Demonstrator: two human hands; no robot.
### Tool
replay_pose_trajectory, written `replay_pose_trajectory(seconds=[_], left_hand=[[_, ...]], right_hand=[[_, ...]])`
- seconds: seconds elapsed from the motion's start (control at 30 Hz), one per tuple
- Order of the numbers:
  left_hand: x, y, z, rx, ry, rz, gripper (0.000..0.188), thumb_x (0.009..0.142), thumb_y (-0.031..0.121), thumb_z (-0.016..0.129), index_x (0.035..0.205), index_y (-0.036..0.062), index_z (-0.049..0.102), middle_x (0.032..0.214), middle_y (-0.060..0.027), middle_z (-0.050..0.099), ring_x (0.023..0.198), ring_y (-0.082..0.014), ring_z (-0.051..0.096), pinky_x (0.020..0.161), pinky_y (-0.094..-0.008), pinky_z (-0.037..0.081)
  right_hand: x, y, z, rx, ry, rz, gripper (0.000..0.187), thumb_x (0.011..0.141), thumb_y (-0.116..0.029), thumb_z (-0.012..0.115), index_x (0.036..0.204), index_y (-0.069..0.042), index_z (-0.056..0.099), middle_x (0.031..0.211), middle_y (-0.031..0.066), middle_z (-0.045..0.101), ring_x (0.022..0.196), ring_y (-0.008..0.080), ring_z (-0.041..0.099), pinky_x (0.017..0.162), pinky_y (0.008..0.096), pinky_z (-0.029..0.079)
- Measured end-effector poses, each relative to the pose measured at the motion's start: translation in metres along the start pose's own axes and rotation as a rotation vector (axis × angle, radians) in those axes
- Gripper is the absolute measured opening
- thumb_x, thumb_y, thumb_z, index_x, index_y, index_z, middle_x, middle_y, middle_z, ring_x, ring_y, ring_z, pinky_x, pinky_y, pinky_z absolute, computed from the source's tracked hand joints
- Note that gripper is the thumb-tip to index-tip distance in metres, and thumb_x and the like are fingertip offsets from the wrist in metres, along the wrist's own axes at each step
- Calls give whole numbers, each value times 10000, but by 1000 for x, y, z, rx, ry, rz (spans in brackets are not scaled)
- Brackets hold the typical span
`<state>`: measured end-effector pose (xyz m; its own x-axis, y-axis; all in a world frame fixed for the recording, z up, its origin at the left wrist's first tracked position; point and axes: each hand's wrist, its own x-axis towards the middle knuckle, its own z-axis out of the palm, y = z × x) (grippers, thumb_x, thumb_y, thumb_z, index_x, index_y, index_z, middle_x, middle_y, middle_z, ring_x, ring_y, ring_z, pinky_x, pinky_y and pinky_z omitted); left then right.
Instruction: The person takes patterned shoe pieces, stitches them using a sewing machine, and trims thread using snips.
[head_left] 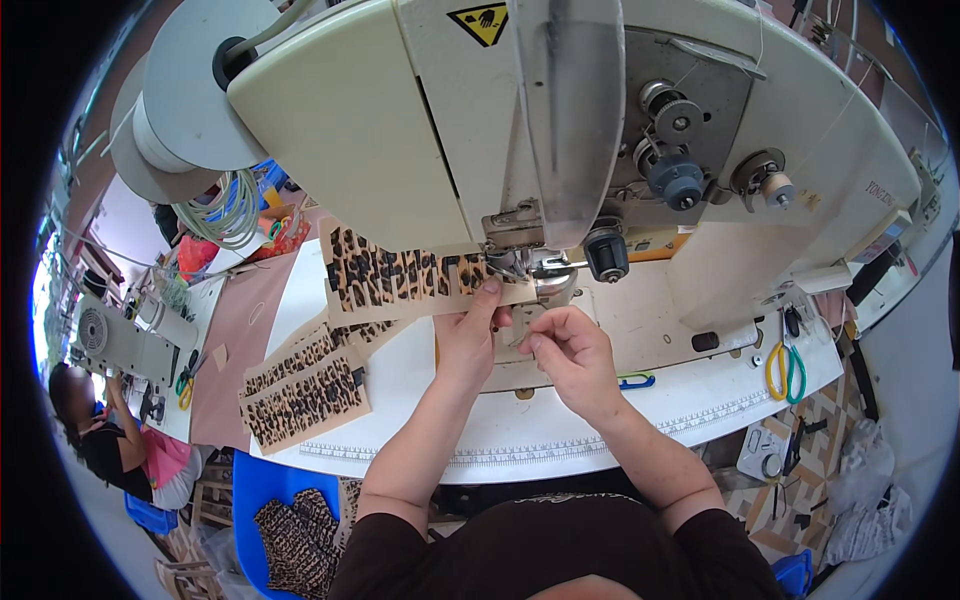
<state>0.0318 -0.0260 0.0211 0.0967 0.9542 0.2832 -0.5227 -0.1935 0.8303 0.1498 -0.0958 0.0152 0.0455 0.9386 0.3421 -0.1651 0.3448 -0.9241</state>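
Note:
My left hand (pixel 468 342) grips the right end of a beige piece with leopard-print strips (pixel 405 276), thumb on top. That end lies beside the needle area (pixel 535 262) of a large cream sewing machine (pixel 345 130). Just right of it, my right hand (pixel 572 358) is closed in a pinch, thumb against the fingers; anything between them is too small to make out. Further similar leopard-print pieces (pixel 308 405) lie overlapping on the white table to the left of my left forearm.
A measuring tape (pixel 520 453) runs along the white table's front edge. Scissors with yellow and green handles (pixel 786 372) lie at the right. Leopard-print fabric (pixel 298 540) sits in a blue bin (pixel 258 490) below. At the far left, another person (pixel 105 440) sits by a machine.

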Motion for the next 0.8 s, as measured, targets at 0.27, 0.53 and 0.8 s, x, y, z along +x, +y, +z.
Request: replay_pose_trajectory(seconds=[0.27, 0.53, 0.8], left_hand=[[15, -2, 0, -18, -50, 45, 128, 851, 104, 526, 968, 53, 514, 770, -22, 553, 575, -92, 493, 476, -204, 415], [21, 7, 8, -101, 71, 91, 81, 857, 107, 500, 889, 40, 533, 707, -21, 546, 531, -86, 488, 442, -210, 368], [41, 0, -79, -190, 69, -461, 236, 849, 243, 534, 926, 19, 543, 701, -35, 552, 521, -103, 493, 475, -215, 420]], right_hand=[[-5, 5, 0, 12, 6, 4, 76, 827, 12, 480, 897, -17, 481, 771, 46, 589, 651, 49, 506, 562, 175, 404], [-15, 7, 4, 32, 62, 60, 77, 815, 31, 472, 882, -7, 484, 736, 64, 574, 635, 71, 528, 533, 180, 408], [-18, 11, 24, -5, -61, 80, 68, 821, 14, 480, 888, 1, 485, 740, 70, 580, 635, 78, 532, 534, 182, 410]])
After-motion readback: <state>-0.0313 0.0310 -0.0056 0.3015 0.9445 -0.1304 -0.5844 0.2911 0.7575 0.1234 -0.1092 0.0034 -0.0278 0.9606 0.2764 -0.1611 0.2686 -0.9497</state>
